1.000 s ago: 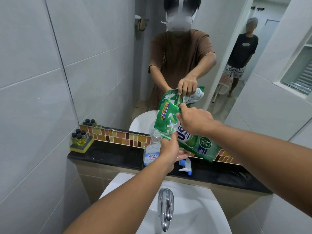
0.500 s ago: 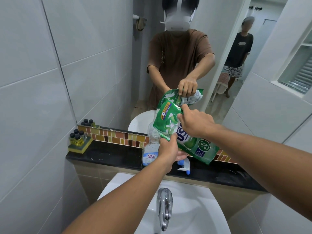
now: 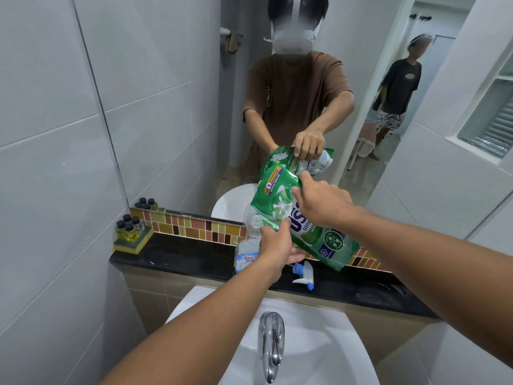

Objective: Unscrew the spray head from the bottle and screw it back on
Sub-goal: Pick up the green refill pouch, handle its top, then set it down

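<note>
1. The left hand [image 3: 273, 243] is steadying the clear spray bottle [image 3: 248, 250] on the black worktop [image 3: 180, 259], its grip also pinching the green refill pouch [image 3: 302, 223].
2. The right hand [image 3: 322, 205] is gripping the floppy, slippery-looking pouch.
3. The light, rigid spray head [image 3: 304, 275] is lying beside the bottle; take its collar.

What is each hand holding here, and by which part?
Both hands hold the green refill pouch: right hand near its top edge, left hand at its lower corner.

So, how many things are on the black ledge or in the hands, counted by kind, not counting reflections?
Clear spray bottle, open neck: 1
Spray head, lying on the ledge: 1
Green refill pouch, held in left hand and right hand: 1
Small black-capped bottles: 4
Yellow sponge: 1
Total: 8
</note>
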The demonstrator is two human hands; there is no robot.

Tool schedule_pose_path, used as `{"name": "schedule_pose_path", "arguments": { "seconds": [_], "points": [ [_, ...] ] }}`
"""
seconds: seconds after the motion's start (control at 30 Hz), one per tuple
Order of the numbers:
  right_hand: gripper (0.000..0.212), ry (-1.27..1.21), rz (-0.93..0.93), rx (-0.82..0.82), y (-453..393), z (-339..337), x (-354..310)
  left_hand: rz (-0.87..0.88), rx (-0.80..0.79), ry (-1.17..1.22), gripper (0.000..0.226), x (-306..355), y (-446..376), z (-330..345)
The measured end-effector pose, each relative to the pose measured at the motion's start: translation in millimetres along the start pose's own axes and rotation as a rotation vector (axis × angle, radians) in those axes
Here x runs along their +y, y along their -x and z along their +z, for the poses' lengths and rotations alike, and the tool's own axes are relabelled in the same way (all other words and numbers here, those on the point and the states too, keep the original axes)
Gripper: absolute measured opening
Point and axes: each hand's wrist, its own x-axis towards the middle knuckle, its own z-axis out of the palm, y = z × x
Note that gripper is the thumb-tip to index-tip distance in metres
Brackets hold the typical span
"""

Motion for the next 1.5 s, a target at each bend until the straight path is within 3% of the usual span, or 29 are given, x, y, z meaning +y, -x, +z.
{"name": "schedule_pose_path", "arguments": {
  "seconds": [1.5],
  "points": [
    [0.026,0.026,-0.004,0.012,-9.6,-0.3,-4.8,-0.026,-0.014,0.037,0.046,8.3,-1.8,-4.3]
  ]
}}
